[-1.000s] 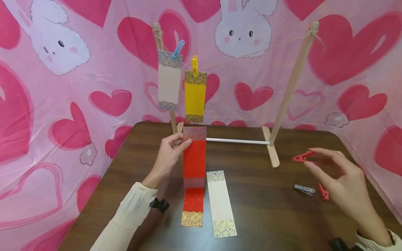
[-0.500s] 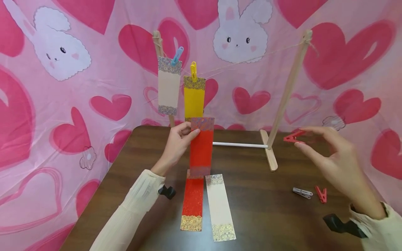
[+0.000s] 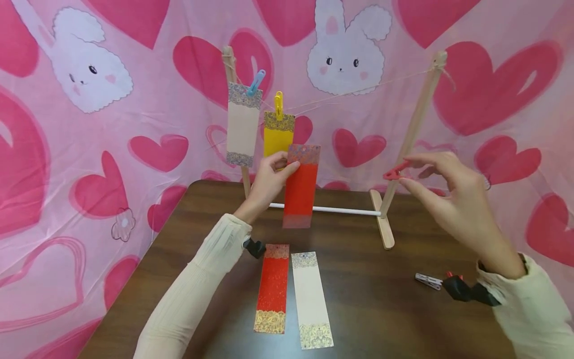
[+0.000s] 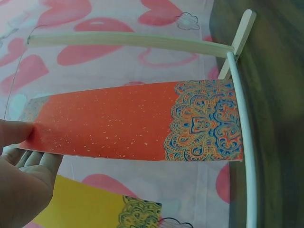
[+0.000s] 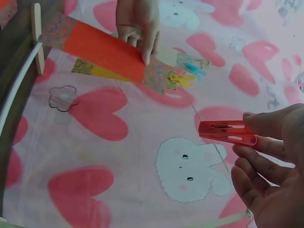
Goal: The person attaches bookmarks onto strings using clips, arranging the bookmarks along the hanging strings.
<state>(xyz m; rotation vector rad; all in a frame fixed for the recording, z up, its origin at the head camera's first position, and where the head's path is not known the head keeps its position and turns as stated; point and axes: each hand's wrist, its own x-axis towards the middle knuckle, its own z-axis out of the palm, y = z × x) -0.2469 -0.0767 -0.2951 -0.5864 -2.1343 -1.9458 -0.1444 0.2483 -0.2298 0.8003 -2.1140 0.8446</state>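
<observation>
My left hand (image 3: pixel 269 182) pinches a red bookmark-like card (image 3: pixel 301 187) near its upper left edge, thumb in front. The card hangs upright in front of a yellow card (image 3: pixel 279 137), partly hiding it. In the left wrist view, the red card (image 4: pixel 114 123) has gold flecks and a blue-orange lace band. Out to the right, my right hand (image 3: pixel 453 194) holds a red clothespin (image 3: pixel 394 172) between thumb and fingers. A string (image 3: pixel 358 90) runs between two wooden posts; a yellow clothespin (image 3: pixel 279 105) and a blue clothespin (image 3: pixel 256 83) fasten the yellow card and a cream card (image 3: pixel 243 124) to it.
On the dark table (image 3: pixel 350 299) lie another red card (image 3: pixel 272 289) and a second cream card (image 3: pixel 312 301). A grey clothespin (image 3: pixel 428 281) and a partly hidden red one (image 3: pixel 453 274) lie at the right. The stand's right post (image 3: pixel 412 124) and white crossbar (image 3: pixel 345 211) are behind.
My left hand has lifted the red card up and rightward, off the card lying on the table. My right hand has moved up and left with the red clothespin.
</observation>
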